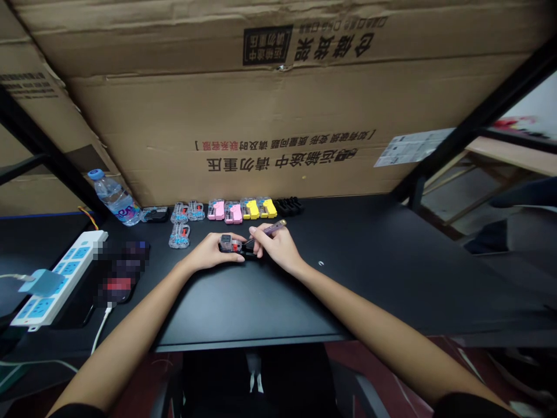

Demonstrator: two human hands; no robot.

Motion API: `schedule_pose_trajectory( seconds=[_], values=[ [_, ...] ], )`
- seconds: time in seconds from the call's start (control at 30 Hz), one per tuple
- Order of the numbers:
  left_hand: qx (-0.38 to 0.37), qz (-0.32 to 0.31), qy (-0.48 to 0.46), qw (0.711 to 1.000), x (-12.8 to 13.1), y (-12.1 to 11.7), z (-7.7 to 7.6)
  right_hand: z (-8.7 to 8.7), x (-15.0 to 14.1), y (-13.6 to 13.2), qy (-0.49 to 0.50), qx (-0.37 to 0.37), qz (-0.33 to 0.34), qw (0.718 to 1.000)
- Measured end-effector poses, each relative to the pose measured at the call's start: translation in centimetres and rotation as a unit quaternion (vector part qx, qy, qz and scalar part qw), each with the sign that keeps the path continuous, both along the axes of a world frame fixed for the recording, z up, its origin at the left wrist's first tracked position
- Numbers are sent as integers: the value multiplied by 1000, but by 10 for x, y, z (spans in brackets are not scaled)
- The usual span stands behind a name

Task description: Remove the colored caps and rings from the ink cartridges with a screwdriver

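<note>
My left hand [213, 251] rests on the black desk [369, 273] with its fingers closed round a small clear plastic device [229, 244] that has a red part inside. My right hand [275, 247] pinches a thin purple-handled screwdriver [268, 230], whose tip points down at the device and a small black piece [249, 249] beside it. Both hands meet at the desk's middle, close to the back row of parts.
A row of small devices lies along the back: clear ones [188, 211], pink ones [225, 211], yellow ones [259, 208], a black one [289, 205]. A water bottle [114, 198] and a white power strip [56, 276] are left. A cardboard wall [278, 104] stands behind.
</note>
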State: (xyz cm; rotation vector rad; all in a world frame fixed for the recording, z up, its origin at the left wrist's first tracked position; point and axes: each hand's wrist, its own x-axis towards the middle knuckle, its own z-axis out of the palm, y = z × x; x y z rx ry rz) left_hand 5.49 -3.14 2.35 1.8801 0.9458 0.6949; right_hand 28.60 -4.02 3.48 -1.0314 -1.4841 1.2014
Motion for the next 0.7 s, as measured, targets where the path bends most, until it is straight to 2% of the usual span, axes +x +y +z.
schedule_pose_trajectory(
  seconds=[0.3,0.5,0.6,0.7],
  values=[
    [19,3,2,1000,0,0,3,-1,9,9,15,33,-58,998],
    [2,6,2,1000,-2,-5,13,6,18,17,-11,54,-93,994],
    [12,70,-40,997,-4,-5,19,5,20,19,-54,58,-71,994],
    [60,181,-92,977,-5,-2,21,2,19,17,-84,65,-26,994]
  ],
)
